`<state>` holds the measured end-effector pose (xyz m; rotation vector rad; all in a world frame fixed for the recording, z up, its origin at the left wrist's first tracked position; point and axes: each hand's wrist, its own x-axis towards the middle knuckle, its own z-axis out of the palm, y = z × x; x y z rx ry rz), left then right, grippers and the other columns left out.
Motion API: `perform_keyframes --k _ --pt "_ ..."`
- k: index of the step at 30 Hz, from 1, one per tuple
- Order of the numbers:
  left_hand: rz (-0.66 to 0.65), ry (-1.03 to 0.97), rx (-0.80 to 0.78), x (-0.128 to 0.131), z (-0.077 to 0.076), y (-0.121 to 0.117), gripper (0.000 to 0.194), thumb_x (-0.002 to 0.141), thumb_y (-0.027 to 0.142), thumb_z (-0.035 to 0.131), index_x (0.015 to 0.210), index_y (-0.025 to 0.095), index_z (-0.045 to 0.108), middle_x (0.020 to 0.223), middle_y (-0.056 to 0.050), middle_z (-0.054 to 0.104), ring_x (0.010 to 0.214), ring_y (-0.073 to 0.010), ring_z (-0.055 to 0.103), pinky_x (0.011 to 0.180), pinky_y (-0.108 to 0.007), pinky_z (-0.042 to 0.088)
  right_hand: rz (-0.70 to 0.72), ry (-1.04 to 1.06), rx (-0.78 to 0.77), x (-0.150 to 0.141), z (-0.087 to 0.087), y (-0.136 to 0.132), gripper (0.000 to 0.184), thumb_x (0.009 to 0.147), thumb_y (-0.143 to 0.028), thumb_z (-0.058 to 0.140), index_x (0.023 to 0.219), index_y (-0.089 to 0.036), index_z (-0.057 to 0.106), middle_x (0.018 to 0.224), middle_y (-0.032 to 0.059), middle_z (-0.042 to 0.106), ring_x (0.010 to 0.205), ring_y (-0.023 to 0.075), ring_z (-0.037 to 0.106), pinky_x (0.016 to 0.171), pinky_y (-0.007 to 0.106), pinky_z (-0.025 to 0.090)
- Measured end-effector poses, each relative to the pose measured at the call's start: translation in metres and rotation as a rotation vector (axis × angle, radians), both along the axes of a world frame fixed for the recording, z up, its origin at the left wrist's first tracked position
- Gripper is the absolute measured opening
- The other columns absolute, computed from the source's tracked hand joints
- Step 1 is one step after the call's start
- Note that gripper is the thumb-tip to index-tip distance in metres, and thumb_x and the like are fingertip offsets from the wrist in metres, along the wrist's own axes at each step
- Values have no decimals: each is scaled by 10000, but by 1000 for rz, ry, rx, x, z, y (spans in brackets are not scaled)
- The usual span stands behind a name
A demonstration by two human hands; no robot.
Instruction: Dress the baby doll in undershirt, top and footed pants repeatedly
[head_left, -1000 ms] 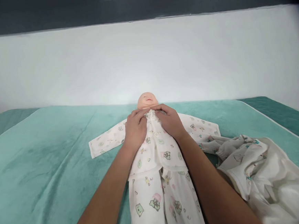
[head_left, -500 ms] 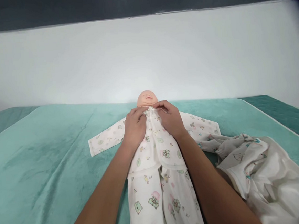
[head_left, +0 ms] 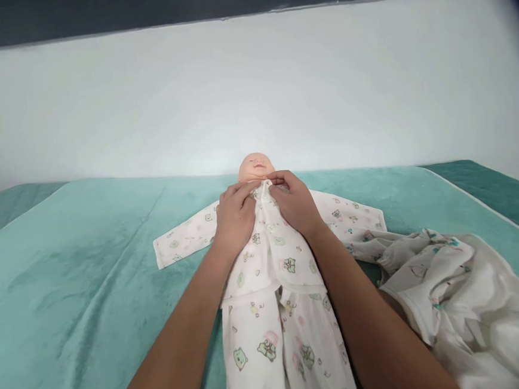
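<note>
A baby doll (head_left: 256,166) lies on its back, its head toward the wall. It wears a white bear-print jacket (head_left: 248,273) with both sleeves spread wide, and matching trousers (head_left: 254,357) below. At the collar, my left hand (head_left: 235,217) grips the jacket's edge on the left side of the neck. My right hand (head_left: 297,203) pinches the opposite collar edge just under the doll's chin. The two front edges meet down the chest and part slightly at the hem. Fingertips partly hide the collar fastening.
A teal plush cover (head_left: 89,262) spreads over the bed. Crumpled white printed clothing (head_left: 464,286) lies at the right, against the doll's right-hand sleeve in view. Behind stands a white wall (head_left: 251,87) with a dark band above.
My right hand has lifted slightly at the collar, and the collar edge between the hands has shifted a little to the right. The view has tilted slightly.
</note>
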<state>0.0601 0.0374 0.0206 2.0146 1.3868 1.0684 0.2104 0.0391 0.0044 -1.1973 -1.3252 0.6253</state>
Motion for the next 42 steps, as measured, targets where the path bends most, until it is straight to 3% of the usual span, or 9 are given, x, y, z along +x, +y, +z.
perform_keyframes --k 11,14,18,23,27,37,42 --pt "22 -44 87 3 1 -5 337 905 211 448 1070 316 723 1260 5 629 1251 -229 496 1109 -437 375 -36 34 63 2 -3 0 237 808 -183 519 977 -220 680 999 23 687 975 189 614 918 351 457" --pt "7 -19 154 2 0 -14 287 915 228 478 1031 304 730 1255 7 639 1260 -221 489 1111 -426 371 -118 -38 173 1 0 -7 245 807 -148 497 938 -220 692 995 31 672 1002 192 596 902 339 454" --pt "-44 22 187 -7 -6 -29 297 945 263 474 1144 279 693 1336 -9 605 1291 -204 475 1139 -417 345 -259 -97 283 -4 5 -31 250 846 -142 463 942 -222 679 1000 41 654 926 177 592 771 305 459" --pt "-129 -3 149 -18 -12 -38 338 974 324 443 1249 294 639 1456 4 518 1374 -183 406 1184 -397 299 -104 -79 190 -10 -3 -66 256 905 -186 442 1010 -240 669 1032 24 699 963 177 619 842 318 458" --pt "-160 -23 120 -22 -13 -38 348 982 357 428 1263 318 629 1490 18 478 1405 -182 370 1205 -403 268 -61 -49 153 -11 -9 -76 252 916 -215 467 1052 -252 675 1120 22 697 1044 179 616 847 312 462" --pt "-165 -11 102 -25 -13 -33 340 979 354 441 1263 344 628 1485 36 478 1407 -184 367 1208 -396 275 -78 -173 143 -13 -2 -77 306 905 -164 467 1069 -269 702 1111 7 702 1054 177 602 893 326 460" --pt "-153 -6 81 -25 -11 -34 335 975 352 450 1256 349 633 1489 36 477 1406 -196 371 1204 -407 285 -187 -219 135 -15 -2 -81 310 893 -152 463 1036 -263 715 1057 19 706 973 178 614 902 346 463"
